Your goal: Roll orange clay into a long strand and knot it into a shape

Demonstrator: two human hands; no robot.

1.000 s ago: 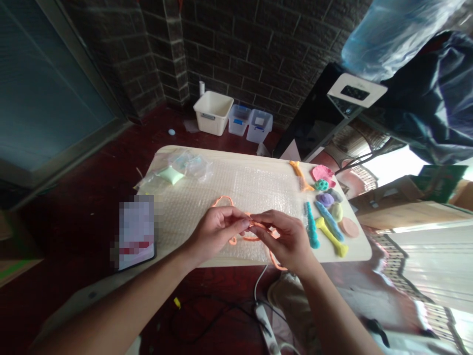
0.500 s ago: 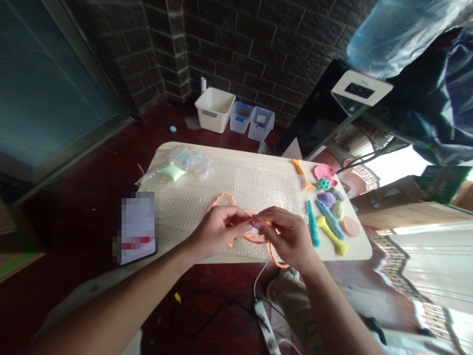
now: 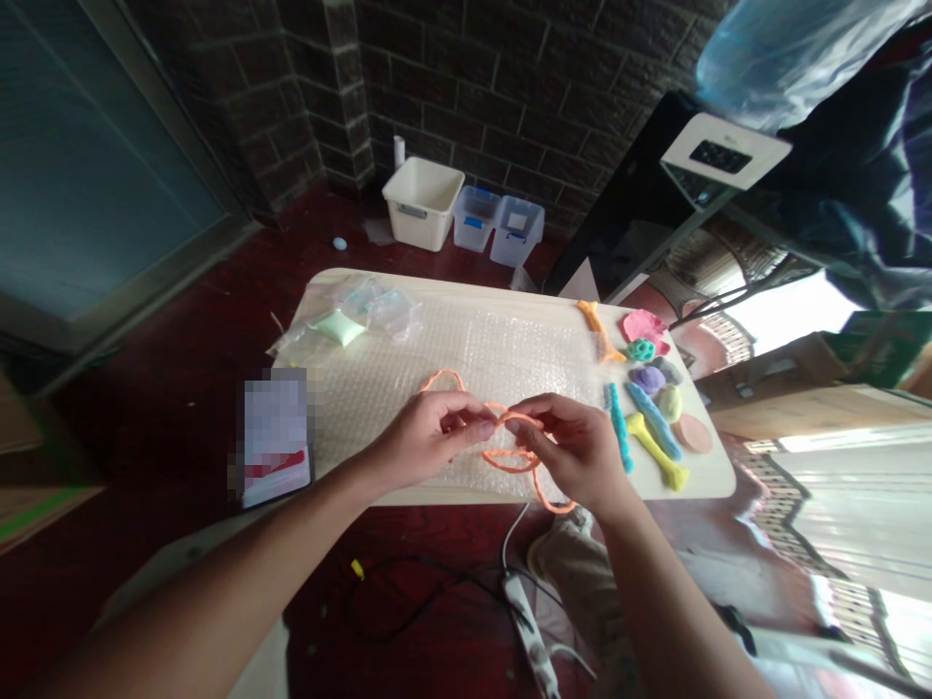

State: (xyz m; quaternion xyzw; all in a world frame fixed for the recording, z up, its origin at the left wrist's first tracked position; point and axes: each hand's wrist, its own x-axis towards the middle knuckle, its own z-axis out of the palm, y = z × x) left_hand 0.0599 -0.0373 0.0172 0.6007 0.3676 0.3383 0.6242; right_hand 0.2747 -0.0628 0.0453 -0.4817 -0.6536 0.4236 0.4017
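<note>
A long thin orange clay rope (image 3: 510,458) loops over the bubble wrap (image 3: 495,364) on a pale wooden table (image 3: 706,482). My left hand (image 3: 429,437) pinches the rope at its middle, fingers closed. My right hand (image 3: 575,449) pinches the same rope just to the right, fingers closed, and the rope's tail hangs past the table's near edge. The two hands almost touch above the table's front part.
Coloured clay shapes (image 3: 651,417) lie in a row at the table's right end. Clear bags with green clay (image 3: 339,326) sit at the far left. A phone (image 3: 277,437) rests at the left edge. White bins (image 3: 422,202) stand by the brick wall. A power strip (image 3: 531,641) lies below.
The hands stayed pinched on the orange rope and drew slightly apart, opening a loop between them. The view shifted a little, so the table sits higher in the picture.
</note>
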